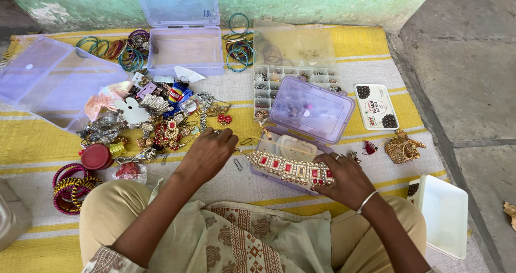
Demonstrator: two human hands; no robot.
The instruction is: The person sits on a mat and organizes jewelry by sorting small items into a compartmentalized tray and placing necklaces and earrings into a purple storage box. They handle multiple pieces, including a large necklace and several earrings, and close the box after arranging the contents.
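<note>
A gold choker necklace (287,167) set with red and white stones stretches between my two hands above a small open purple box (312,109). My right hand (344,179) grips its right end, with a ring on one finger and a silver bangle on the wrist. My left hand (209,152) pinches the thin cord at its left end. The box's base (294,146) holds a pale insert and lies partly under the necklace. Both hands hover over the yellow and white striped mat (32,144).
A heap of mixed jewellery (161,125) lies left of my left hand. Coloured bangles (72,187) sit at the left and back (239,47). Clear boxes (183,47), a compartment organiser (279,82), a flat printed tin (376,106), a gold pouch (402,148) and a white tray (443,214) surround them.
</note>
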